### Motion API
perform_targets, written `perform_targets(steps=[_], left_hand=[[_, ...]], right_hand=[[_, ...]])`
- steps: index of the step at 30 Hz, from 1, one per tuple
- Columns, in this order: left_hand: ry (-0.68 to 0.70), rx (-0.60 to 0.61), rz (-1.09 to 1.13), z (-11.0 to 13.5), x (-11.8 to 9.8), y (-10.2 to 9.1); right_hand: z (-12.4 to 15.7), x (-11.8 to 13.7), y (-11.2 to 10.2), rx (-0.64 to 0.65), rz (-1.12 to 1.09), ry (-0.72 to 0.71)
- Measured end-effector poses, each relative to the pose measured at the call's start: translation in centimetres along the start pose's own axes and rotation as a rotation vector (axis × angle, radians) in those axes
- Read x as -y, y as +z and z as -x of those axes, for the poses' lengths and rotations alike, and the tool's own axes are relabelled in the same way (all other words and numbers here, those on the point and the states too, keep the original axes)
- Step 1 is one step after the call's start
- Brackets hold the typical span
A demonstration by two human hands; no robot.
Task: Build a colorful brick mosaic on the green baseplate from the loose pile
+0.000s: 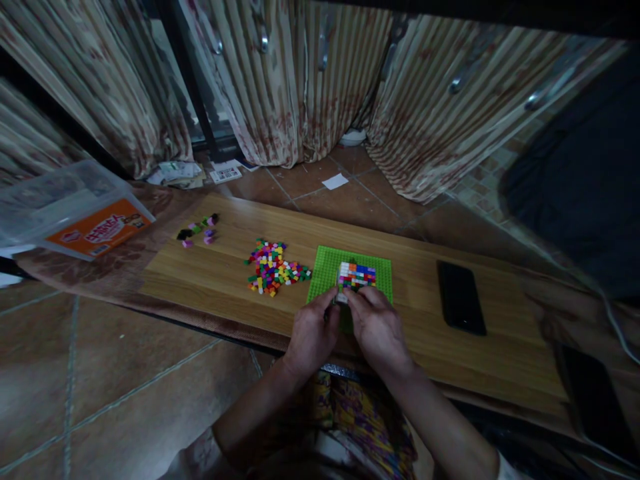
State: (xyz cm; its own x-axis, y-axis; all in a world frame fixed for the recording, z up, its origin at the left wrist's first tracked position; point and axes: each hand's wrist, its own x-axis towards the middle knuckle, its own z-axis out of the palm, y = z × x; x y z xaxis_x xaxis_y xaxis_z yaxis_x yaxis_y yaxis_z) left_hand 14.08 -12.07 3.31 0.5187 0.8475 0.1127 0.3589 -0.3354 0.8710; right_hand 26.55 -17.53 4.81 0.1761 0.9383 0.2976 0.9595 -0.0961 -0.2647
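A green baseplate [325, 267] lies on a low wooden board [225, 280]. On it stands a small block of stacked bricks [357, 274] in white, red, blue, orange and green rows. My left hand [313, 330] and my right hand [377, 327] meet at the block's near left corner, fingers pinched together against it. What the fingertips hold is too small to make out. A heap of loose coloured bricks [274, 267] lies just left of the baseplate.
A few purple, green and black bricks [199, 230] lie at the board's far left. A black phone [461, 297] rests right of the baseplate. A clear plastic box with an orange label [75, 210] sits far left. Curtains hang behind; tiled floor lies around.
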Motion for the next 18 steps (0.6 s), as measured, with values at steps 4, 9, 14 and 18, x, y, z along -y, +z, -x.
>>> perform_targets(steps=[4,9,14,18], left_hand=[[-0.015,0.000,0.006,0.0,-0.1,-0.1],[-0.092,-0.023,-0.007,0.4,0.1,-0.8],[-0.120,-0.049,0.018,0.8,0.3,-1.1],[-0.118,-0.039,0.033,0.7,0.3,-1.0]], right_hand=[[-0.1,-0.1,-0.4,0.025,-0.074,0.036],[0.3,-0.4,-0.8,-0.140,-0.533,0.221],[0.7,-0.5,-0.3,-0.188,-1.081,0.551],[0.5,-0.7,-0.1,-0.191,-1.118,0.557]])
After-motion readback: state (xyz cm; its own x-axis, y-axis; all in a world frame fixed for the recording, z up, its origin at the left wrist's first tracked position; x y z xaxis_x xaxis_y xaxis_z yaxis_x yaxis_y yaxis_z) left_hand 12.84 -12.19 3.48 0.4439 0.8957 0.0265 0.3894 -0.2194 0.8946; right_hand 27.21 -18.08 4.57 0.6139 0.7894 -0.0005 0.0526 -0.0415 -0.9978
